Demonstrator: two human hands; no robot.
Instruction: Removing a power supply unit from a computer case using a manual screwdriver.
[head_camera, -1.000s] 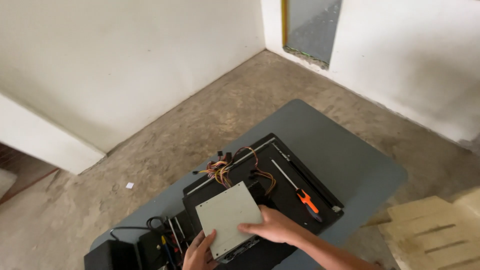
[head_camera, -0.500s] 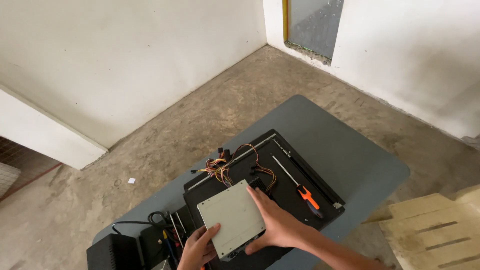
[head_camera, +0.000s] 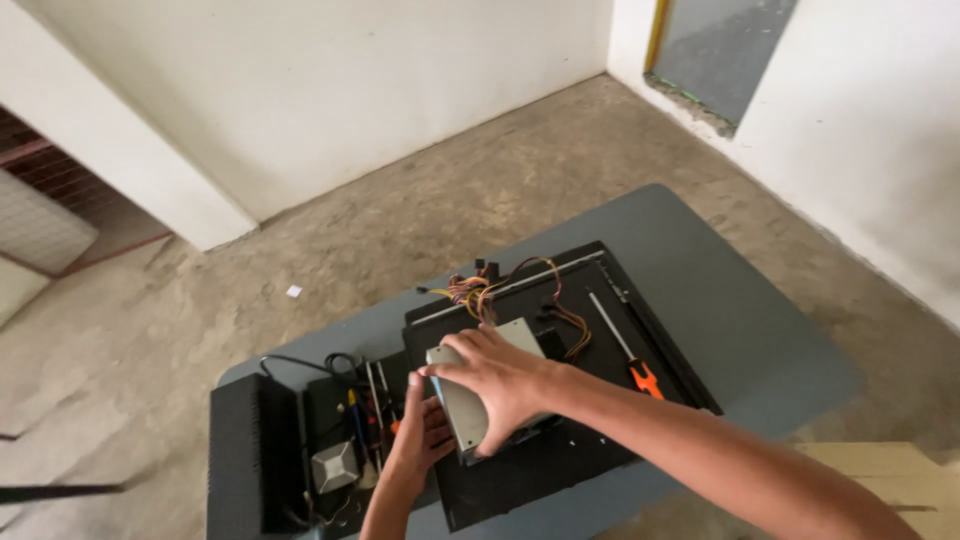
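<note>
A grey metal power supply box with a bundle of coloured wires trailing from its far end stands tilted on edge over a black flat panel. My right hand grips the box from above, fingers over its top edge. My left hand presses flat against the box's left face from below.
An orange-handled screwdriver lies on the black panel to the right. Left of the hands sit several small tools, a black cable, a black box and a small grey part. All rest on a grey table.
The box has been turned from lying flat, wide face up, to standing on its edge. My right hand moved over its top; the camera view has shifted.
</note>
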